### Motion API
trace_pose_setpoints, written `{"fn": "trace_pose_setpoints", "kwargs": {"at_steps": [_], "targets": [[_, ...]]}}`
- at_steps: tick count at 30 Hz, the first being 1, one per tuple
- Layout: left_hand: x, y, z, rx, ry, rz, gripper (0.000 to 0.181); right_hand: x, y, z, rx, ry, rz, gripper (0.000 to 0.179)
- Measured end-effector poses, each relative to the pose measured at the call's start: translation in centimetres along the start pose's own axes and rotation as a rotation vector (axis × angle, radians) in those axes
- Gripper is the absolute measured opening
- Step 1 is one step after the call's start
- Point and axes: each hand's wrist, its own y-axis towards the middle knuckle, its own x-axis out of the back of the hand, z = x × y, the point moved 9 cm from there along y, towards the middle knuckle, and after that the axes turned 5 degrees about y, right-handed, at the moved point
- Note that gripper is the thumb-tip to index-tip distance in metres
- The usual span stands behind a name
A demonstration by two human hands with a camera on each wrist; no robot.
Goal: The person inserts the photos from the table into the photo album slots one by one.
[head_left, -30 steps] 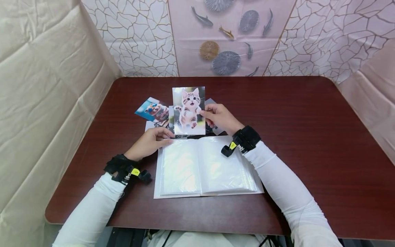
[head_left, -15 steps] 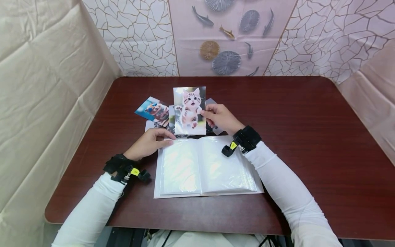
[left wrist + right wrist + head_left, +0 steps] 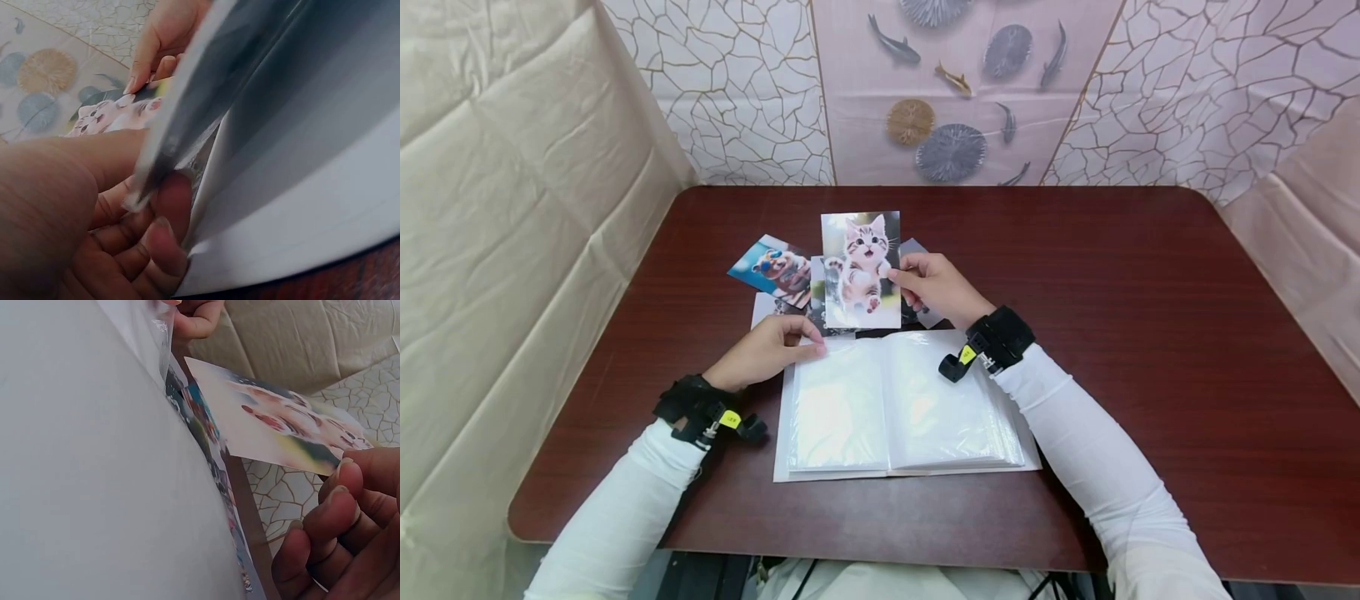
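Note:
An open photo album [image 3: 842,408] with clear plastic sleeves lies on the table. My left hand [image 3: 766,350] pinches the top left corner of its left pages between thumb and fingers; the left wrist view shows the stack of sleeves [image 3: 187,125] held there. In my right hand [image 3: 942,287] the kitten photo [image 3: 859,275] is pinched by its right edge, upright just beyond the album's top edge. In the right wrist view the photo [image 3: 275,422] is raised apart from the sleeve [image 3: 147,344].
Several loose photos lie behind the album, among them a blue one with an animal in sunglasses [image 3: 778,268]. They overlap under the kitten photo. The dark red table [image 3: 1150,350] stretches to both sides. A patterned cloth [image 3: 955,100] hangs behind it.
The kitten photo has shifted very slightly to the right with my right hand. My left fingers have moved a little at the album's corner. The album and loose photos stay put.

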Motion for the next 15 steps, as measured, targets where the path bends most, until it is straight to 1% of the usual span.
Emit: {"fn": "trace_pose_setpoints", "kwargs": {"at_steps": [5, 8, 12, 15], "targets": [[0.12, 0.02, 0.62, 0.065, 0.030, -0.011, 0.017, -0.09, 0.05, 0.02, 0.008, -0.002, -0.005, 0.026], [0.22, 0.05, 0.89, 0.093, 0.039, -0.020, 0.022, -0.15, 0.09, 0.07, 0.018, -0.005, -0.006, 0.025], [0.30, 0.03, 0.77, 0.098, 0.052, -0.033, 0.024, -0.21, 0.19, -0.07, 0.011, -0.011, -0.009, 0.023], [0.33, -0.06, 0.44, 0.081, 0.072, -0.039, 0.022, -0.43, 0.29, -0.13, 0.004, -0.021, -0.004, 0.021]]}}
